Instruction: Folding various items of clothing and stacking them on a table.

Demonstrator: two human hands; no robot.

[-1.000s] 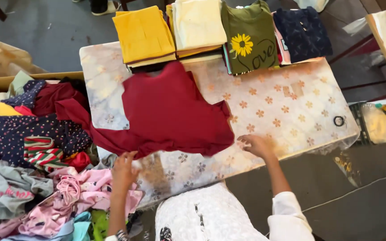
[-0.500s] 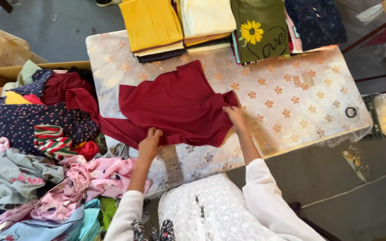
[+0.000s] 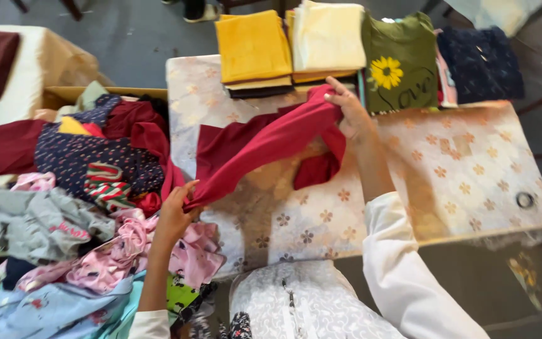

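Note:
A dark red garment is lifted off the table, stretched between both hands. My left hand grips its lower end near the table's left edge. My right hand holds the other end up by the folded stacks at the far side. Part of the red cloth hangs down and bunches below my right hand. My white sleeves reach in from the bottom.
Folded stacks line the table's far edge: yellow, cream, olive green with a sunflower print, dark navy. A heap of mixed clothes lies at the left. A small black ring rests near the table's right edge.
The red garment lay flat on the table with both hands at its near edge. Both hands now hold it raised, the right hand having carried its end toward the far stacks.

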